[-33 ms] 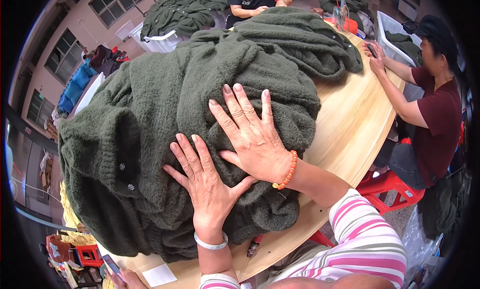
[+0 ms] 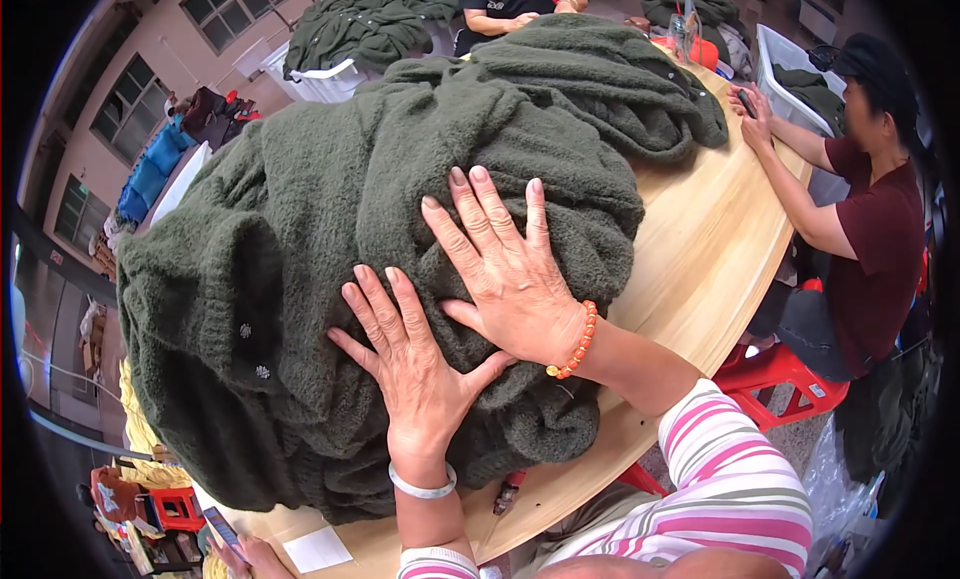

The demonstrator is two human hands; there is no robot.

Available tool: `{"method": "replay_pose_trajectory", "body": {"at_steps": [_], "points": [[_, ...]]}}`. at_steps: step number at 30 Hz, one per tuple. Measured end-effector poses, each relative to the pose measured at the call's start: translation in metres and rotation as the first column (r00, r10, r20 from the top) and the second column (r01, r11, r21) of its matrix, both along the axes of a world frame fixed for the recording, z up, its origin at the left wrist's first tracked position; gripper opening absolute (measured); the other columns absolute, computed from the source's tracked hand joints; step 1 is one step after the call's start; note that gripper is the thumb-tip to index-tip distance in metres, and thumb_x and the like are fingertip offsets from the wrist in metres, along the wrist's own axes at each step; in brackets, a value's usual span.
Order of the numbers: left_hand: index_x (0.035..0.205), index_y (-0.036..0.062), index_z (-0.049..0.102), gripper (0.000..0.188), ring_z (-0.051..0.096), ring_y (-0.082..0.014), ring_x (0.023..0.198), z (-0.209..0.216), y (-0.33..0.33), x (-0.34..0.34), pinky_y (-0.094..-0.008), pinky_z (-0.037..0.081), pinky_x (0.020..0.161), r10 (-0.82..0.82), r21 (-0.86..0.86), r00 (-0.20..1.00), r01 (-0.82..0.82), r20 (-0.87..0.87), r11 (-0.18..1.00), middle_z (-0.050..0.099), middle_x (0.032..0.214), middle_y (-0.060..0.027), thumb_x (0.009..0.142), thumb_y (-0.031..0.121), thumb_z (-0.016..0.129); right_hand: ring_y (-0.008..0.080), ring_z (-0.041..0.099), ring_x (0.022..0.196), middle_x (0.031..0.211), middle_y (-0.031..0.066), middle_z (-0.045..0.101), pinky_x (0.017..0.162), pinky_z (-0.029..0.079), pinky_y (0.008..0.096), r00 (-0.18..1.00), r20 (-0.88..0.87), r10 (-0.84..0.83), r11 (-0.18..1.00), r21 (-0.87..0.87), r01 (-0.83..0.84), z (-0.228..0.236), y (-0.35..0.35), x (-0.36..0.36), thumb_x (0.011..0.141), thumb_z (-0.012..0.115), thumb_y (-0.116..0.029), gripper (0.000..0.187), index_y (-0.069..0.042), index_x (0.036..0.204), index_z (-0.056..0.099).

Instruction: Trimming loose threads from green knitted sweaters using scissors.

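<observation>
Both hands, left (image 2: 415,374) and right (image 2: 505,274), press flat, fingers spread, on green knitwear (image 2: 300,239).

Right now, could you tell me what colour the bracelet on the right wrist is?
The beaded bracelet is orange, clearest in the head view.

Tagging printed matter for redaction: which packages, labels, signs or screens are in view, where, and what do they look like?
White paper slip: flat on the wooden table at its near left edge, rectangular, plain.
Phone: near the slip at the lower left, dark slab held by another person's hand, seen edge-on.
Second phone: far right of the table, dark, in a seated person's hands.
No signs or packages to be seen.
</observation>
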State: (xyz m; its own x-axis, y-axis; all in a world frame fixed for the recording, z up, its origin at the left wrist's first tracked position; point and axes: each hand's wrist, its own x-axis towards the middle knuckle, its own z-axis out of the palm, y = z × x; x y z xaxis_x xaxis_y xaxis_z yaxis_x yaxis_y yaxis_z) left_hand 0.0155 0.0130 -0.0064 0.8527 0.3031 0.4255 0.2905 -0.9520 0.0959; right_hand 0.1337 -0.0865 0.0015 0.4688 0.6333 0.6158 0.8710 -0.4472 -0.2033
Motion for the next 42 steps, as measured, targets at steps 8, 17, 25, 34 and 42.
{"method": "replay_pose_trajectory", "body": {"at_steps": [8, 17, 25, 34, 42], "points": [[0.154, 0.0047, 0.007, 0.133, -0.008, -0.0414, 0.147, 0.009, -0.002, -0.008, -0.0671, -0.007, 0.110, 0.016, -0.045, 1.000, -0.016, 0.001, 0.999, -0.002, 0.159, -0.0251, 0.059, 0.069, 0.075, 0.0353, 0.013, 0.148, 0.157, 0.0211, 0.020, 0.114, 0.005, 0.0637, 1.000, -0.015, 0.027, 1.000, 0.008, -0.027, 0.004, 0.002, -0.004, 0.070, 0.078, -0.034, 0.099, -0.007, 0.151, 0.027], [0.155, 0.0066, 0.006, 0.115, -0.013, -0.0456, 0.145, 0.051, -0.003, -0.051, -0.0649, -0.009, 0.109, 0.366, -0.015, 0.761, -0.424, 0.535, 0.905, -0.008, 0.158, -0.0265, 0.076, 0.052, 0.076, 0.0356, 0.026, 0.144, 0.154, 0.0203, 0.031, 0.116, 0.011, 0.0548, 0.988, 0.055, 0.145, 0.960, 0.236, -0.153, 0.033, -0.017, -0.023, 0.080, 0.074, -0.029, 0.067, -0.009, 0.139, 0.050], [0.151, 0.0075, 0.028, 0.089, 0.006, -0.0460, 0.146, 0.038, 0.026, -0.045, -0.0630, 0.008, 0.114, 0.396, 0.002, 0.834, -0.430, 0.384, 0.903, 0.009, 0.157, -0.0259, 0.082, 0.039, 0.073, 0.0358, 0.030, 0.142, 0.151, 0.0199, 0.035, 0.116, 0.012, 0.0541, 0.986, 0.047, 0.163, 0.983, 0.082, -0.166, 0.022, -0.006, -0.021, 0.080, 0.073, -0.028, 0.061, -0.009, 0.135, 0.054], [0.145, 0.0001, 0.036, 0.065, 0.024, -0.0451, 0.142, 0.026, -0.015, -0.026, -0.0533, 0.022, 0.114, -0.135, -0.115, 0.982, 0.151, 0.133, 0.982, 0.025, 0.153, -0.0281, 0.086, 0.009, 0.062, 0.0322, 0.038, 0.139, 0.139, 0.0164, 0.052, 0.115, 0.014, 0.0608, 0.965, 0.197, 0.171, 0.985, -0.018, -0.171, 0.007, -0.003, -0.016, 0.093, 0.053, -0.030, 0.039, -0.007, 0.123, 0.061], [0.146, -0.0023, 0.032, 0.073, 0.022, -0.0433, 0.143, 0.041, -0.016, -0.033, -0.0504, 0.023, 0.115, -0.029, -0.029, 0.946, 0.040, 0.322, 0.999, 0.023, 0.154, -0.0272, 0.084, 0.013, 0.066, 0.0337, 0.029, 0.143, 0.150, 0.0174, 0.037, 0.116, 0.012, 0.0582, 0.989, 0.119, 0.091, 0.947, 0.296, -0.123, 0.023, -0.008, -0.018, 0.086, 0.065, -0.026, 0.052, -0.011, 0.135, 0.054]]}}
